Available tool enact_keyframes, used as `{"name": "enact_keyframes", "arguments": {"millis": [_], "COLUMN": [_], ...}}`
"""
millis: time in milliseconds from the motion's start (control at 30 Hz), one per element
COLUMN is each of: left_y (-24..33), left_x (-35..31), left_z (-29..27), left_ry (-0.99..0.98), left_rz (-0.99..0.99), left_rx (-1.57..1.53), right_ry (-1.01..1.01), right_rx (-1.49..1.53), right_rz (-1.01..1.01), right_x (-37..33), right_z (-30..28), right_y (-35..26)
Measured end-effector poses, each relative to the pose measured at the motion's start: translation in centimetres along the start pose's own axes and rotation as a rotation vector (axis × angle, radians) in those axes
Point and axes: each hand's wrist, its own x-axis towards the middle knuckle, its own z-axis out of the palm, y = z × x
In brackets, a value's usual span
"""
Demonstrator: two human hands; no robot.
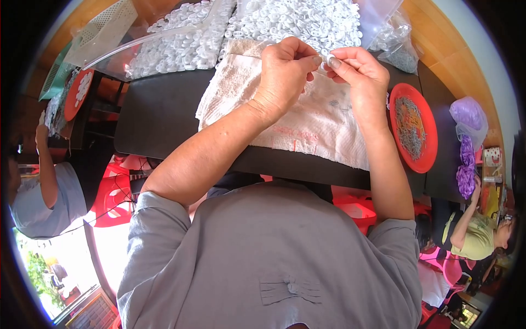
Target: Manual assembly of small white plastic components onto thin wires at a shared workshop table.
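My left hand [286, 71] and my right hand [361, 74] meet above a pale cloth [241, 82] spread on the dark table. Between the right thumb and fingers is a small white plastic piece [327, 58], partly hidden by the fingertips. The left thumb and forefinger are pinched right beside it; what they hold, if anything, is too small to make out. Just beyond both hands lies a big heap of similar white ring-shaped plastic pieces [296, 24]. Right of my right forearm sits a red plate [432, 140] with many thin grey metal pieces [406, 123].
A clear plastic bin [104, 60] with more white pieces stands at far left, near a light perforated basket [104, 27]. Bagged grey pieces [400, 49] lie at far right, and a purple bag [468, 120] sits right. One person [49, 192] works left, another [476, 236] right.
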Motion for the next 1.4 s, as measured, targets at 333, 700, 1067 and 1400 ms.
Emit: {"name": "enact_keyframes", "arguments": {"millis": [333,700,1067,1400], "left_y": [0.0,0.2,0.1,1.0], "left_x": [-0.3,0.4,0.3,0.2], "left_z": [0.2,-0.2,-0.1,-0.1], "left_ry": [0.008,-0.113,-0.091,-0.219], "left_rz": [0.129,-0.066,-0.123,-0.096], "left_rx": [0.132,-0.11,-0.143,-0.222], "right_ry": [-0.012,-0.092,-0.128,-0.275], "right_rx": [-0.025,0.186,0.104,0.143], "right_rz": [0.013,0.179,0.158,0.128], "right_x": [-0.4,0.3,0.1,0.9], "right_z": [0.5,-1.1,-0.6,-2.9], "right_y": [0.2,0.3,0.5,-0.1]}}
